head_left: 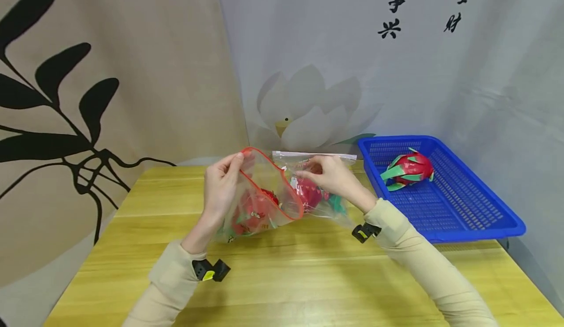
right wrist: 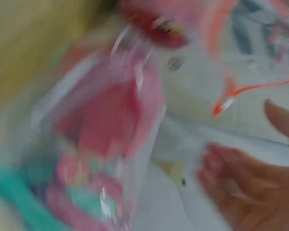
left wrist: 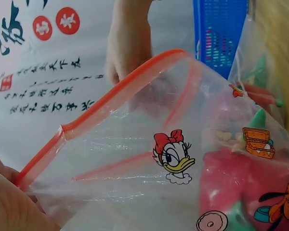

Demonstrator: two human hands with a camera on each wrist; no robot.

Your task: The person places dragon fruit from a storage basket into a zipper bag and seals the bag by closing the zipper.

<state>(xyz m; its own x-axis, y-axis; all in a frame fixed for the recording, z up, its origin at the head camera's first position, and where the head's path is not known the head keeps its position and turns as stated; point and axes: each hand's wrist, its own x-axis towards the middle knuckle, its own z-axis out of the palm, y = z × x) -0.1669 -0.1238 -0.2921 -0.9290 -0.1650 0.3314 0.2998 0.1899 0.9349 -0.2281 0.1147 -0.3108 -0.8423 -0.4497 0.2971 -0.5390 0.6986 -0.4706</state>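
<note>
My left hand (head_left: 220,185) pinches the orange zip edge of a clear, cartoon-printed zip bag (head_left: 302,210), whose mouth gapes open. Inside sits a pinkish-red, green-tipped thing (left wrist: 231,175) like a dragon fruit, partly hidden by prints. Just beyond the mouth, over a second clear bag (head_left: 282,154) with a white zip strip, is my right hand (head_left: 328,175). Its thumb and fingers stand apart with nothing between them in the blurred right wrist view. That second bag contains a pinkish-red thing (right wrist: 106,115) and green parts.
A blue plastic basket (head_left: 480,195) stands at the right of the wooden table (head_left: 282,278). One red dragon fruit with green scales (head_left: 411,168) lies in it. Printed curtains (head_left: 176,72) hang behind the table.
</note>
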